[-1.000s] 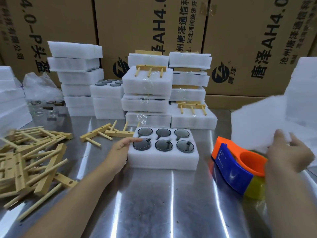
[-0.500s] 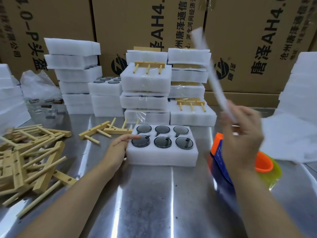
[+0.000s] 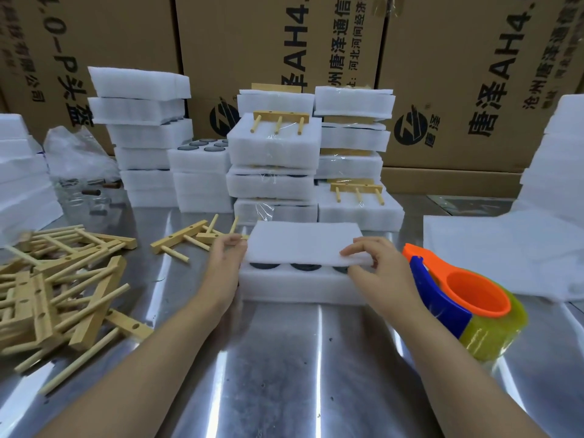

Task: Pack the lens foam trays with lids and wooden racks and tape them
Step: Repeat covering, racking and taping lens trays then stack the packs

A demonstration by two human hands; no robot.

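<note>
Thin white foam lid sheet (image 3: 303,245) sits over white rectangular foam lens tray (image 3: 300,287), centre of shiny steel table (image 3: 284,368); lid's near edge is raised off the tray, so the front row of round dark lenses (image 3: 305,266) shows in the gap; far edge looks down on the tray, can't confirm.

L hand (image 3: 226,267) at lid's left edge, fingertips curled and pinching it; contact w/ tray underneath hidden. R hand (image 3: 379,267) pinches lid's near-right corner, index on top, thumb under.

Room: bare steel from tray's near edge toward the camera, between the forearms; tight elsewhere. Orange-and-blue plastic tape dispenser (image 3: 455,295) w/ yellowish clear tape roll (image 3: 496,330) just right of R hand. Loose pale wooden peg rack (image 3: 180,240) just left of L hand. Stacks of taped foam trays (image 3: 273,147) close behind tray's far edge, some w/ racks on top. Tangled pile of wooden racks (image 3: 63,295) at table's left edge, well apart from tray. Flat stack of white foam sheets (image 3: 505,248) at right, behind dispenser. Brown printed cardboard cartons (image 3: 240,42) wall off the back.

Textures: foam soft, matte, slightly fuzzy edges; steel glossy, streaked w/ reflections; racks are square bars w/ round dowels.
</note>
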